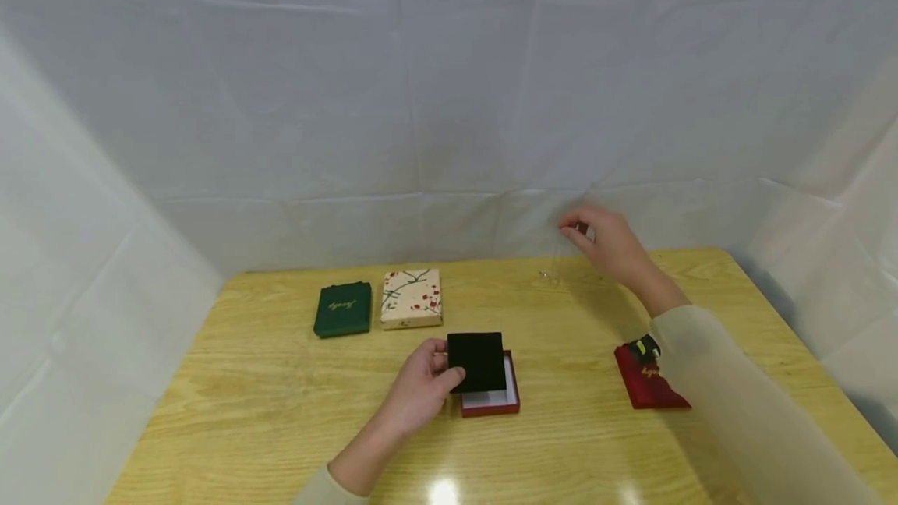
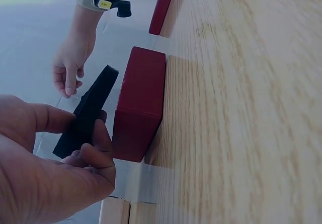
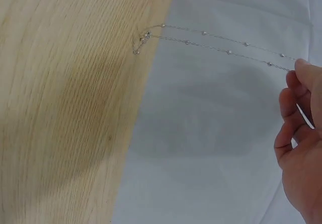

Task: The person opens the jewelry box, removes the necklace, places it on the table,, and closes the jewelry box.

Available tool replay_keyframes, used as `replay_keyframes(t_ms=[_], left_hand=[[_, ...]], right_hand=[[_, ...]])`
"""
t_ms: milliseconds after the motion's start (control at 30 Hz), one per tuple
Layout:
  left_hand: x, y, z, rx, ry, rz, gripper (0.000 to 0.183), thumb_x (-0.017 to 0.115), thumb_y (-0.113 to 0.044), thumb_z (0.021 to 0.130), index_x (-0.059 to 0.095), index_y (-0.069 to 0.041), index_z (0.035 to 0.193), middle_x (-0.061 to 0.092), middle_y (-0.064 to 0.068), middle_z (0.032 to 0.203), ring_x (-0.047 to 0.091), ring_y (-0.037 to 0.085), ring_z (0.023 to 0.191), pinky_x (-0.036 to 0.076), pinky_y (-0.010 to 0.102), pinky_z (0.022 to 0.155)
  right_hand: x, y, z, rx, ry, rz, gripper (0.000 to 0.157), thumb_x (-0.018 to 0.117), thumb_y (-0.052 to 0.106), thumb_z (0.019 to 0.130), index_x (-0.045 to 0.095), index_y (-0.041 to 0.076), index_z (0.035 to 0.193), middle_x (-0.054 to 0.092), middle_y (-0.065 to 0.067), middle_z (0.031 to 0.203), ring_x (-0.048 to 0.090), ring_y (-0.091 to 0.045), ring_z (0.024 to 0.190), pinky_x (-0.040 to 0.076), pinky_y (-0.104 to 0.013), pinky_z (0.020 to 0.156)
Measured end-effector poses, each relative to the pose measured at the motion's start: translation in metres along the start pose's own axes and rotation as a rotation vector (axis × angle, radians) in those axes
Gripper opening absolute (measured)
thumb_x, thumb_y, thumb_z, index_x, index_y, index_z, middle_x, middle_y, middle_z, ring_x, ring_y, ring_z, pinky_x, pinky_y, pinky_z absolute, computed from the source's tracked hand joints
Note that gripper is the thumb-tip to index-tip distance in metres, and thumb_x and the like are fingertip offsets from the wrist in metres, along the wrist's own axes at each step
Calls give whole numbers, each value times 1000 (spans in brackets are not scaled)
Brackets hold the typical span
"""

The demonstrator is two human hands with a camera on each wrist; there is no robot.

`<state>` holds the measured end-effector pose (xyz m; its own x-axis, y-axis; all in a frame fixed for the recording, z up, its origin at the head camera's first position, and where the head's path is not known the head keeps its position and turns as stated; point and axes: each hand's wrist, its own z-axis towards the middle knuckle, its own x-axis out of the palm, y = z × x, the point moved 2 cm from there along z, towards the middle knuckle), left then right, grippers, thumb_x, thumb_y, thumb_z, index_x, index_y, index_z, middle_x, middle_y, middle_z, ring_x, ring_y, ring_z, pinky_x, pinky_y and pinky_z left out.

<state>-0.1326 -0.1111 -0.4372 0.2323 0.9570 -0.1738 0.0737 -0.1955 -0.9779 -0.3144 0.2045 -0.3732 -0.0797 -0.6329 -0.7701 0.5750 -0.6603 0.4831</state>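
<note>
My left hand (image 1: 419,382) pinches a flat black square pad (image 1: 475,361) between thumb and fingers. The pad is held above an open red box (image 1: 491,410) with a white inside, partly covering it in the head view. At the far right of the table my right hand (image 1: 609,244) is raised, pinching a thin silver beaded chain (image 3: 229,52) at fingertip and thumb. The chain hangs down in two strands, and its lower end gathers at the wooden table in the right wrist view. In the left wrist view the pad (image 2: 86,116) is seen nearly edge-on beside the red box (image 2: 141,90).
A green box lid (image 1: 343,309) with gold lettering and a cream box (image 1: 411,298) with a floral branch print sit at the back left. Under the right forearm lies a red lid (image 1: 648,388) with gold lettering. White cloth (image 1: 463,100) hangs behind the table.
</note>
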Motion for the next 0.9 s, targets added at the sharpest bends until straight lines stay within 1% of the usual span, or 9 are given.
replay_keyframes(t_ms=[100, 333, 400, 533, 600, 733, 900], left_hand=[[0, 1, 0, -4, -2, 0, 47, 62, -7, 102, 45, 15, 139, 74, 16, 113, 70, 29, 105, 56, 44, 92], [0, 0, 2, -2, -6, 4, 49, 63, -8, 101, 43, 15, 140, 75, 14, 109, 67, 23, 96, 53, 37, 83], [-1, -1, 2, -3, -5, 5, 49, 63, -8, 102, 43, 15, 141, 75, 14, 110, 66, 23, 95, 53, 37, 83], [0, 0, 2, -4, -6, 3, 49, 63, -8, 102, 44, 15, 140, 75, 14, 111, 67, 23, 96, 53, 37, 83], [0, 0, 3, -6, -8, -2, 48, 63, -8, 102, 44, 15, 139, 75, 14, 110, 66, 22, 94, 52, 37, 81], [0, 1, 3, -8, -11, -9, 47, 62, -7, 102, 45, 14, 139, 76, 14, 109, 65, 22, 90, 52, 38, 78], [1, 2, 3, -10, -11, -10, 45, 62, -7, 102, 45, 14, 138, 75, 14, 110, 66, 22, 93, 53, 40, 79]], right_hand=[[1, 0, -2, -5, 10, 4, 14, 67, 10, 106, 74, 3, 115, 70, -8, 103, 61, -23, 87, 51, -44, 75], [3, 1, -6, 2, 61, 26, 13, 66, 11, 107, 74, 6, 114, 71, -8, 103, 61, -21, 87, 52, -43, 75], [3, 1, -8, 5, 78, 29, 13, 65, 11, 107, 74, 6, 114, 71, -8, 104, 61, -21, 87, 52, -43, 75], [5, -1, -13, 0, 109, 34, 11, 67, 10, 106, 75, 7, 112, 72, -7, 103, 62, -21, 89, 53, -44, 79], [6, -2, -15, -2, 126, 39, 10, 67, 10, 105, 75, 7, 111, 72, -6, 103, 62, -20, 90, 53, -44, 80], [9, -4, -21, 6, 161, 44, 10, 68, 10, 105, 75, 8, 111, 72, -5, 104, 61, -20, 90, 53, -44, 81], [11, -5, -31, 15, 189, 25, 9, 68, 10, 105, 75, 8, 111, 72, -5, 105, 62, -20, 91, 53, -44, 80]])
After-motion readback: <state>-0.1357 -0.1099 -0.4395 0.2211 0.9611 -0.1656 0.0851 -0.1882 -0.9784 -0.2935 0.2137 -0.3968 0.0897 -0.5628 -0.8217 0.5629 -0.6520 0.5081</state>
